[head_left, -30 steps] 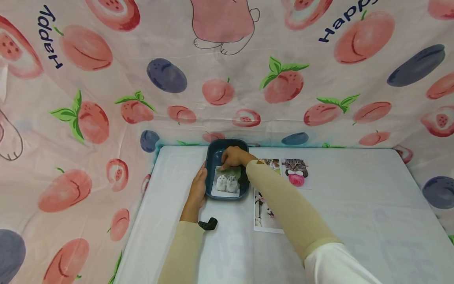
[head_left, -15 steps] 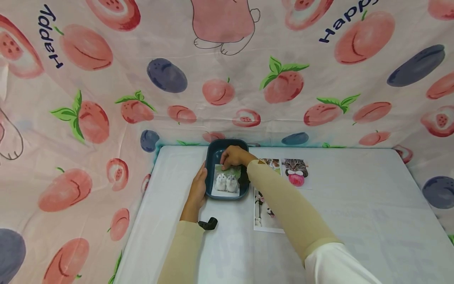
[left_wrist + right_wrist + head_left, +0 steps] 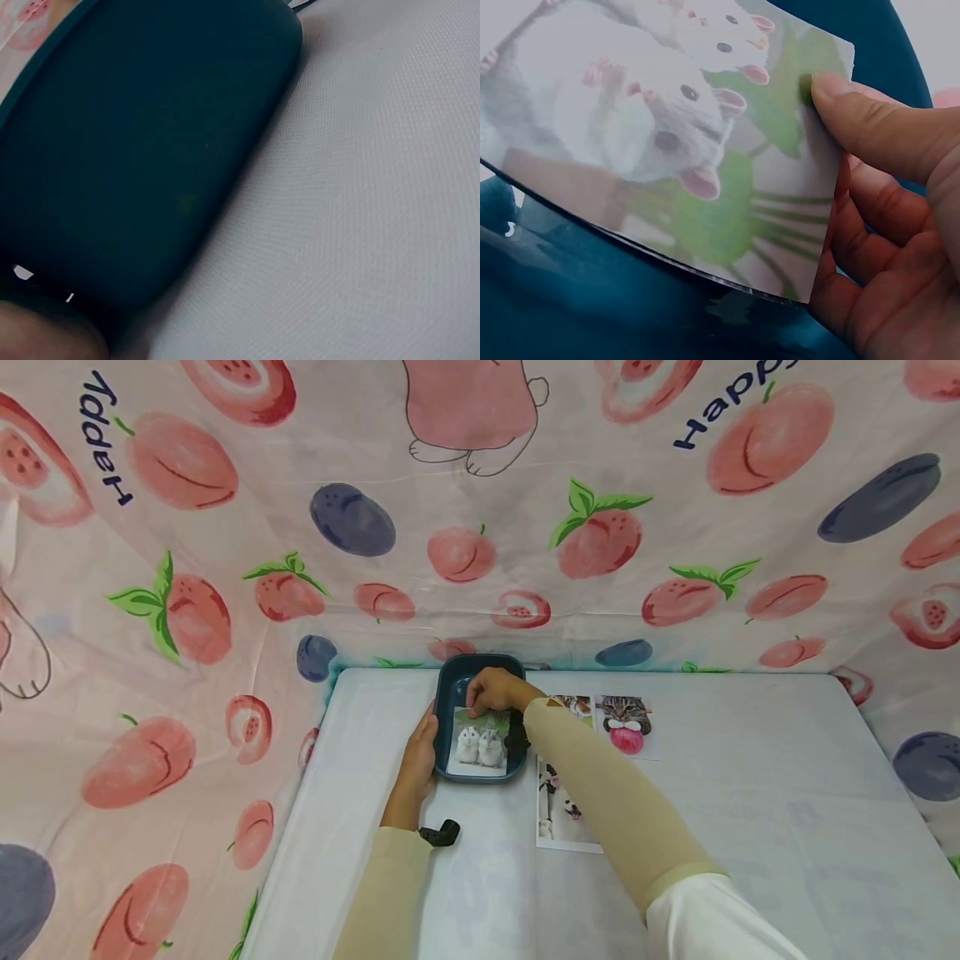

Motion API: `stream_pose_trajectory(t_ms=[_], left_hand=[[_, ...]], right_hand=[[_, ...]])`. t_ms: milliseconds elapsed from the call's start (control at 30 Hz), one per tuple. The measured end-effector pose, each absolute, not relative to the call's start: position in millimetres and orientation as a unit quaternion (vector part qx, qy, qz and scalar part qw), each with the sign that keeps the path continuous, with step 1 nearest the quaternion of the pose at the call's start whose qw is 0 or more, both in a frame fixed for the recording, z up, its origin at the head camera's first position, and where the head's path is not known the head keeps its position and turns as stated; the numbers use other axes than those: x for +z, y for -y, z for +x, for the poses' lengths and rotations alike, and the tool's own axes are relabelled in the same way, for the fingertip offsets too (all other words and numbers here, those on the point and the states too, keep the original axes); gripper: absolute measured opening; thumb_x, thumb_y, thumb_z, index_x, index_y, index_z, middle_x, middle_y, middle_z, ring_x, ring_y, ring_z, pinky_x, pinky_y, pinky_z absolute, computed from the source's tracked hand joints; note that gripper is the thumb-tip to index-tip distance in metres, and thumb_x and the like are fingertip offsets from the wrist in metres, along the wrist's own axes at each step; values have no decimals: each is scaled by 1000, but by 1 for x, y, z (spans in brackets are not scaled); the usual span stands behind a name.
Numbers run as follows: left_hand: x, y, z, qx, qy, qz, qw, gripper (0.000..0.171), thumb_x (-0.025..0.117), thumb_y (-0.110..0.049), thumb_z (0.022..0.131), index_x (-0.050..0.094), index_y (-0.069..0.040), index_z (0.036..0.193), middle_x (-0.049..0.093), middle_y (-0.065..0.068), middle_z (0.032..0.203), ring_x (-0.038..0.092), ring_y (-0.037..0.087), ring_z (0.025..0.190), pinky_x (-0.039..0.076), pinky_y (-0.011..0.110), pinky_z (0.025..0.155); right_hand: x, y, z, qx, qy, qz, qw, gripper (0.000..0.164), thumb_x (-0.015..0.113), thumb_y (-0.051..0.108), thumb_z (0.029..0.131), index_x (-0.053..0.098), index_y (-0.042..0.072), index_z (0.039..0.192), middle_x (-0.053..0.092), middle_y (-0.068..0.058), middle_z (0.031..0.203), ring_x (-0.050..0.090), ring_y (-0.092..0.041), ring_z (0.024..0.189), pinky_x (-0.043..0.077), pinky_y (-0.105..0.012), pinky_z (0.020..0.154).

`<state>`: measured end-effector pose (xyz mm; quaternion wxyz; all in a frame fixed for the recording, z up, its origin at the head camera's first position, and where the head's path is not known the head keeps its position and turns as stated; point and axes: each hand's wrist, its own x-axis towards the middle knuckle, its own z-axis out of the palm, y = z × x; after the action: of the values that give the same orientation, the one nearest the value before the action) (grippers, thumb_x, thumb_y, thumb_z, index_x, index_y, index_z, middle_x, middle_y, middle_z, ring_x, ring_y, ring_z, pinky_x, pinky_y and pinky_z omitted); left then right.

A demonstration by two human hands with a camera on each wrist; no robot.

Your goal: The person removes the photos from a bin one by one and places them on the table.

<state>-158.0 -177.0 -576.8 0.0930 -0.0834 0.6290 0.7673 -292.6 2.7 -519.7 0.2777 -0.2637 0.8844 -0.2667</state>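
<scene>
A dark teal plastic basket (image 3: 454,689) sits at the far edge of the table. Along its left outer side lies my left hand (image 3: 417,760), fingers straight against the wall; the left wrist view shows that wall (image 3: 165,135) close up and a bit of the hand at the bottom left. My right hand (image 3: 495,690) reaches inside the basket and pinches a photo card (image 3: 480,747) of two white hamsters by its far edge. In the right wrist view the thumb (image 3: 847,105) presses on the printed face of the card (image 3: 690,150), and the other fingers are behind it.
Right of the basket lie more animal photo cards: a cat with a pink ball (image 3: 627,731), one (image 3: 576,705) partly under the right sleeve, and a larger sheet (image 3: 558,831). A white cloth (image 3: 750,827) covers the table; a fruit-print curtain (image 3: 480,602) hangs behind.
Since one second ago the far edge of the hamster card has risen slightly in the right hand. The left hand and the basket have stayed in place.
</scene>
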Motion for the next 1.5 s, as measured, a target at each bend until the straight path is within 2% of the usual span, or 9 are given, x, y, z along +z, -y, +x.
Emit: stream_pose_trajectory(t_ms=[167, 767, 933, 1100, 1333, 1500], left_hand=[[-578, 178, -158, 767, -629, -88, 95, 51, 32, -43, 112, 27, -33, 162, 26, -3, 169, 22, 22, 156, 19, 45, 128], [-574, 178, -157, 761, -635, -97, 91, 51, 31, -40, 112, 26, -32, 163, 21, -4, 170, 12, 21, 158, 11, 47, 130], [-575, 179, -156, 765, -630, -94, 95, 51, 31, -41, 112, 27, -33, 162, 22, -3, 170, 13, 21, 158, 12, 47, 129], [-576, 180, -157, 764, -630, -92, 102, 51, 30, -39, 113, 24, -32, 163, 20, -2, 171, 12, 22, 158, 11, 48, 129], [-577, 181, -158, 769, -624, -88, 107, 52, 26, -37, 114, 20, -27, 165, 18, 0, 171, 13, 23, 158, 12, 47, 129], [-579, 180, -157, 770, -623, -88, 105, 52, 29, -39, 113, 23, -30, 164, 21, -1, 170, 15, 23, 158, 13, 47, 129]], right_hand=[[-516, -3, -292, -269, -885, -264, 275, 5, 78, 19, 91, 75, 17, 89, 72, 3, 88, 59, -14, 78, 48, -27, 69], [-508, -7, -292, -277, -873, -313, 251, 8, 72, 11, 92, 73, 16, 87, 71, 1, 84, 59, -13, 75, 49, -26, 71], [-509, -5, -289, -281, -878, -304, 242, 6, 78, 12, 89, 73, 16, 89, 72, 2, 85, 61, -12, 78, 50, -27, 74], [-512, -5, -287, -284, -885, -282, 240, 13, 86, 15, 83, 75, 17, 90, 74, 4, 84, 64, -10, 80, 51, -27, 77], [-513, -6, -289, -277, -889, -283, 230, 12, 87, 19, 81, 76, 17, 85, 75, 4, 82, 64, -9, 77, 51, -25, 73], [-509, -8, -288, -280, -886, -285, 235, 11, 87, 20, 82, 77, 16, 85, 75, 4, 80, 63, -10, 75, 51, -26, 71]])
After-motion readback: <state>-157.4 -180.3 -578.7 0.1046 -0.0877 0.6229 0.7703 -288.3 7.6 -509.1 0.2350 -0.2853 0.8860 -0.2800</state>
